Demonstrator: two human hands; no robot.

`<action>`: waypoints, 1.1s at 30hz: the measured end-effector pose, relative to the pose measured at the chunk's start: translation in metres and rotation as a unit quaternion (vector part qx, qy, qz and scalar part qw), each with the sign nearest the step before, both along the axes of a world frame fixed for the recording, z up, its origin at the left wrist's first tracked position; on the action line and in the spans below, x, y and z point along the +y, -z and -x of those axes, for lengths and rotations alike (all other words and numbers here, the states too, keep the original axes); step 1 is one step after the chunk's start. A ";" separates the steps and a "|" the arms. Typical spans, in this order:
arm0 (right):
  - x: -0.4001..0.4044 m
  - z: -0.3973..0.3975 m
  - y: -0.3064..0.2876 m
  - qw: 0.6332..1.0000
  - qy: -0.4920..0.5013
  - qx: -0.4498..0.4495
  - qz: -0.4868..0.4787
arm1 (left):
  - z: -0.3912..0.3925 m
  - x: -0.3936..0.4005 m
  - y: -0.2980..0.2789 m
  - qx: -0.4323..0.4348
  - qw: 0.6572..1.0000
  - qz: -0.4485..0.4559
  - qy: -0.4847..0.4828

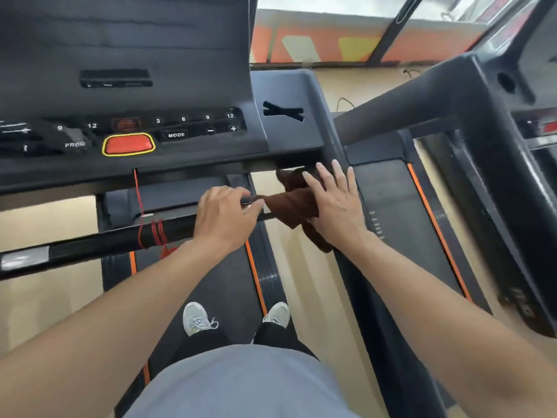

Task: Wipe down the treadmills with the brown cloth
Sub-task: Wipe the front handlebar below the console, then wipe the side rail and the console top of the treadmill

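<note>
Just right of frame centre, the brown cloth (297,206) hangs crumpled and dark over the treadmill's black handlebar (99,241). The left hand (224,217) pinches its left edge. The right hand (337,203) presses it with straight, spread fingers.

The console (135,128) carries white print: "PROG" at 9 o'clock of the red button (128,144), "MODE" at its 3 o'clock, then "–" and "+"; above run 9, 12, 3, 6, 9, 12.
</note>
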State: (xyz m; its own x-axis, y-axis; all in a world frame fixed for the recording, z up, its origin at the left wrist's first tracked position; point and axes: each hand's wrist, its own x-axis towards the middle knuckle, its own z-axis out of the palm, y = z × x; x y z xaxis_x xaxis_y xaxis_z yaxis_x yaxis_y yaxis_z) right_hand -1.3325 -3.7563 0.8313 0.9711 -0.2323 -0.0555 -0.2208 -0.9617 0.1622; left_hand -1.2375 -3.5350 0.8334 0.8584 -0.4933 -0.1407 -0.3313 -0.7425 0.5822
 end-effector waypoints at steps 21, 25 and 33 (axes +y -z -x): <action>0.065 0.098 -0.040 0.459 0.338 -0.125 -0.812 | 0.104 -0.052 -0.059 0.152 0.917 0.367 0.028; 0.054 0.163 -0.055 0.436 0.293 -0.241 -0.816 | 0.161 -0.064 -0.083 0.153 0.902 0.404 0.014; -0.004 0.297 -0.121 0.618 0.245 -0.409 -0.626 | 0.264 -0.085 -0.096 0.140 0.886 0.443 -0.006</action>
